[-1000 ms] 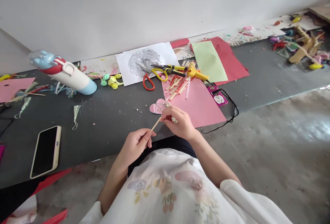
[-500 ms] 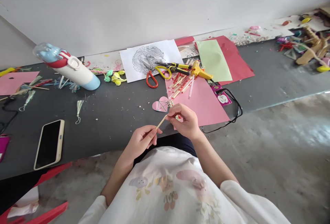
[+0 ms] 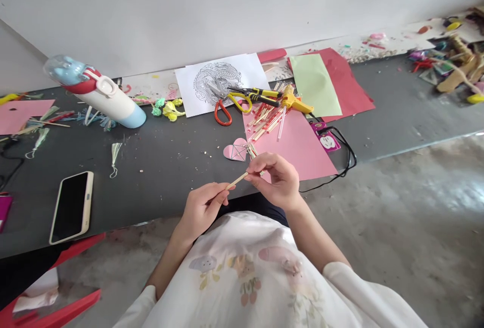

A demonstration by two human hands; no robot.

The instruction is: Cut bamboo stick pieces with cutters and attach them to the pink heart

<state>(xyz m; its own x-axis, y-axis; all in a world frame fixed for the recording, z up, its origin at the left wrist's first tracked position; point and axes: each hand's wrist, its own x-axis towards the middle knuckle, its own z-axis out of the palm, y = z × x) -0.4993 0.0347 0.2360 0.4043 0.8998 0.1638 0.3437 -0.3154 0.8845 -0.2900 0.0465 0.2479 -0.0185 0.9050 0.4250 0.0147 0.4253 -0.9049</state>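
Between my hands stretches a thin pale wooden stick, held above the table's front edge. The fingers of my left hand pinch its lower end. At the upper end, thumb and fingers of my right hand are closed on it. Just beyond my right hand lies a pink paper heart crossed with dark thread, a pale tassel beside it. Pink paper reaches partly behind my right hand, bearing a pile of red-and-cream sticks.
A yellow glue gun, black-yellow pliers and red-yellow scissors lie farther back. A bottle and a phone are at left. The glue gun's side has a black cable and a purple power strip.
My hands have shifted slightly apart, the right one moving a little right. The stick is now tilted less steeply and stays between both hands.
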